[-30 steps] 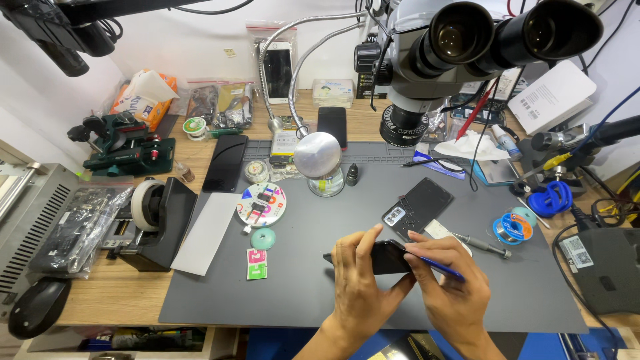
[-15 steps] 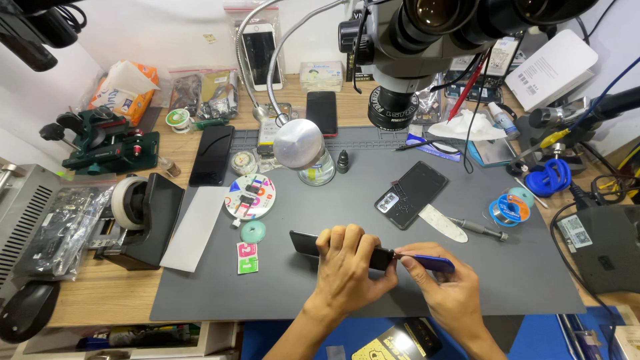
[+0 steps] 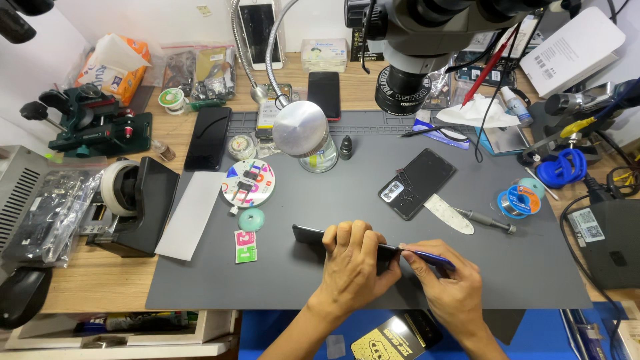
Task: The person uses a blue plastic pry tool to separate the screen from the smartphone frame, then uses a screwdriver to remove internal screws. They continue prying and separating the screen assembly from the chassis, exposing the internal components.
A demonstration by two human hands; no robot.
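Observation:
My left hand (image 3: 353, 263) grips a black phone (image 3: 308, 235) that lies edge-up across the front of the grey work mat (image 3: 333, 193). My right hand (image 3: 445, 283) pinches a thin blue pry tool (image 3: 430, 257) whose tip sits at the phone's right end. A separated black back panel (image 3: 418, 182) rests on the mat farther back, right of centre. A flat metal spatula with a knurled handle (image 3: 463, 216) lies just below that panel.
A microscope head (image 3: 427, 40) hangs over the back of the mat, beside a gooseneck lamp (image 3: 300, 128). A tape dispenser (image 3: 133, 200) and a white sheet (image 3: 193, 213) sit at left. Other phones (image 3: 208, 137), solder spools (image 3: 517, 201) and a blue cable coil (image 3: 563, 167) surround the mat.
The view has shifted so the hands sit lower. The phone has turned from flat under both hands to edge-up, with the blue tool now at its right end.

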